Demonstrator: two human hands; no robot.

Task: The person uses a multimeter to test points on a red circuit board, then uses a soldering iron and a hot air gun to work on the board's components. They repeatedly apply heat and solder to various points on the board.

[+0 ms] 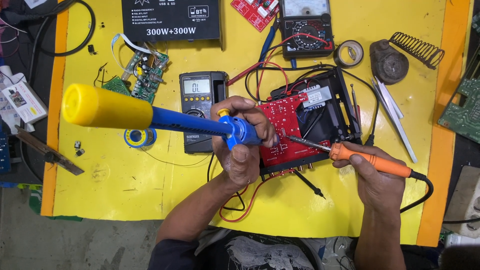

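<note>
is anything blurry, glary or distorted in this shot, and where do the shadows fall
Head view: lighting is even and bright, with soft shadows close under the left hand and right hand. The yellow end of the blue desoldering pump looms oversized and slightly soft, being nearest the lens. The red circuit board and orange soldering iron are sharp. Mild glare on the yellow mat. Edges bow slightly.

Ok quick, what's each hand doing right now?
Left hand: closed around the blue desoldering pump.
Right hand: closed around the orange soldering iron.
</note>
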